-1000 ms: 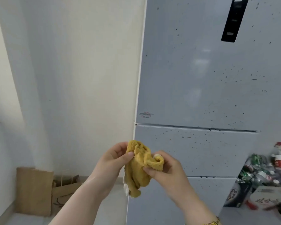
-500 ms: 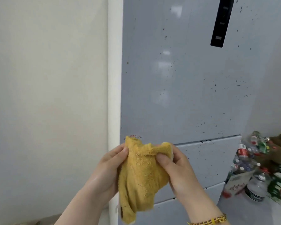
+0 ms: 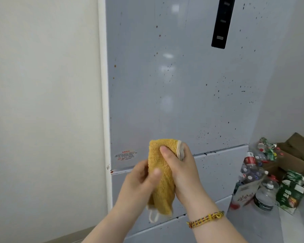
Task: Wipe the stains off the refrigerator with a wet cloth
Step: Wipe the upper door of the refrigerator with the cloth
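Nearest: both hands up in front of me, both on the cloth (image 3: pixel 163 193). Neither is free.
- Left hand (image 3: pixel 139 183): grips the lower half, thumb laid across the front.
- Right hand (image 3: pixel 181 171): grips the upper half, thumb pressed on the front, fingers wrapped behind. Braided bracelet (image 3: pixel 205 219) on that wrist.
- Cloth: yellow terry, bunched into a vertical roll between the two hands. Pale trim shows at the top right edge and at the hanging bottom end. It sits in front of the seam between the upper door and the first drawer. Can't tell if it touches the door.

Behind it: the refrigerator (image 3: pixel 165 93), glossy pale grey, fills the centre.
- Stains (image 3: pixel 242 91): small dark specks scattered over the upper door, densest toward the right and lower right. More on the drawer fronts below.
- Red-print sticker (image 3: pixel 125 155) at the lower left corner of the upper door.
- Black control strip (image 3: pixel 221 23) at top right.

Left of the refrigerator: plain cream wall (image 3: pixel 42 85).

Far right, on the floor (image 3: pixel 253 227) beside the refrigerator: plastic bottles (image 3: pixel 253 165), a red-and-white carton (image 3: pixel 244 195), green packs (image 3: pixel 291 192), cardboard boxes (image 3: pixel 298 155) behind them.
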